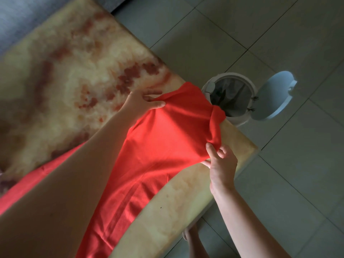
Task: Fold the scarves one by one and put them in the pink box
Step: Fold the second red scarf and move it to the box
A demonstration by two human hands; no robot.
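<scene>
A long red scarf [160, 146] lies stretched across the marbled table [65, 75], running from the near left edge toward the far right corner. My left hand [143, 103] pinches its far edge near the table's right side. My right hand [221, 161] grips the scarf's other corner close to the table's rim, where the cloth bunches up. The end of the scarf is lifted slightly off the surface between both hands. The pink box is not in view.
A white pedal bin [230, 97] with a dark liner stands open on the tiled floor [279, 183] just beyond the table's corner, its lid [273, 95] swung back. A grey sofa [16, 17] lies past the table's far left side. My foot [191, 237] shows below the table's edge.
</scene>
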